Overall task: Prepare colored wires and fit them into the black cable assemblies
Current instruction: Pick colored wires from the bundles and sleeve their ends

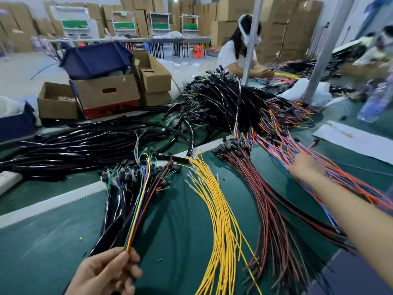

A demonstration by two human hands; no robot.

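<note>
My left hand (106, 273) at the bottom left pinches a thin bunch of colored wires (139, 205), green, yellow, blue and red, that runs up to a cluster of black cable assemblies (131, 177). My right hand (306, 168) reaches out to the right and rests in a spread of orange and blue wires (344, 177); its fingers are hidden among them. A fan of yellow wires (219, 209) lies in the middle of the green table (53, 241). A bundle of dark red wires (274, 209) lies to its right.
A big heap of black cables (223, 96) with colored ends fills the table's middle back, and long black cables (80, 145) lie at left. Cardboard boxes (106, 96) and a blue bin (93, 60) stand behind. Another person (238, 52) works across the table. White sheet (357, 139) at right.
</note>
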